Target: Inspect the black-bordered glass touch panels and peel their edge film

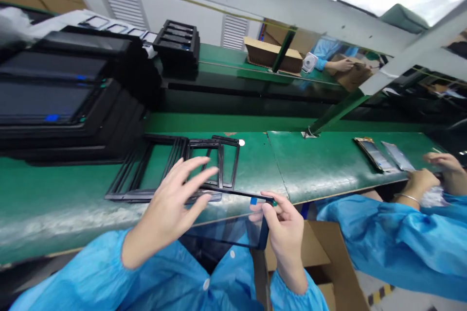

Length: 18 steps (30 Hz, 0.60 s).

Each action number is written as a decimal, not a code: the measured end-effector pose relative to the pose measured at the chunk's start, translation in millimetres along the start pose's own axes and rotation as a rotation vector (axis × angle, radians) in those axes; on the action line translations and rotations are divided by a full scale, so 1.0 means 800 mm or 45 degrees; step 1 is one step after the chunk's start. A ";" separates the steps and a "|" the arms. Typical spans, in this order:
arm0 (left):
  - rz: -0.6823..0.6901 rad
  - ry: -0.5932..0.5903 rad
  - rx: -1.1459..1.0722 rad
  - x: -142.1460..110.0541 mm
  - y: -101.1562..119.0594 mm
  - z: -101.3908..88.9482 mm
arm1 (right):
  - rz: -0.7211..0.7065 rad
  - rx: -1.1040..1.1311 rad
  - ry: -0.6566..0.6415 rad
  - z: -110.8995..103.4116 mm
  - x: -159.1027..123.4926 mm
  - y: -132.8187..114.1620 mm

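A dark-edged clear glass panel [226,228] with a small blue tab is tilted in front of my body, and my right hand [282,221] pinches it by its right corner. My left hand [178,199] hovers over the panel's upper left part with fingers spread, gripping nothing. Behind it, several black rectangular frames [146,165] lie overlapping on the green bench. Part of the frames and the panel's left end are hidden behind my left hand.
Tall stacks of black trays [120,121] holding dark panels stand at the left. An open cardboard box [310,248] sits below the bench edge. To the right, a co-worker's hands [423,184] work near two wrapped flat devices [375,155]. A post [335,112] rises from the bench.
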State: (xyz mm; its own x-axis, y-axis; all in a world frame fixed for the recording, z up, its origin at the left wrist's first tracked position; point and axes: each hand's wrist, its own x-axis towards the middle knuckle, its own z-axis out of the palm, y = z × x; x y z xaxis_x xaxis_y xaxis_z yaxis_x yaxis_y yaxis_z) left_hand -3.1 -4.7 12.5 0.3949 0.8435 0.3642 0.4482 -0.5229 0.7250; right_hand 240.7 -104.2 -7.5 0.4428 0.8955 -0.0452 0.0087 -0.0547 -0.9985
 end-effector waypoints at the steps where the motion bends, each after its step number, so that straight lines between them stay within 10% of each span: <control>1: 0.097 -0.115 0.050 0.007 0.001 -0.002 | -0.019 -0.022 -0.004 0.001 -0.003 0.000; 4: 0.200 -0.335 -0.015 0.022 0.002 -0.003 | -0.061 -0.057 -0.005 0.004 -0.008 0.002; 11: 0.242 -0.341 0.022 0.014 0.011 0.005 | -0.029 0.011 -0.050 0.011 -0.003 0.000; 18: -0.319 -0.558 -0.485 0.013 0.027 0.019 | 0.121 0.314 -0.406 0.021 0.011 -0.001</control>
State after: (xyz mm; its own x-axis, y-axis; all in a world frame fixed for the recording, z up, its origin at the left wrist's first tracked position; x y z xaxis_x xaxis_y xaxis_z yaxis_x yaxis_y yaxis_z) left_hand 23.1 -9.3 23.3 0.6433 0.7634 -0.0581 0.2842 -0.1676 0.9440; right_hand 229.6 -89.1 -7.9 0.1307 0.9857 -0.1062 -0.2511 -0.0707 -0.9654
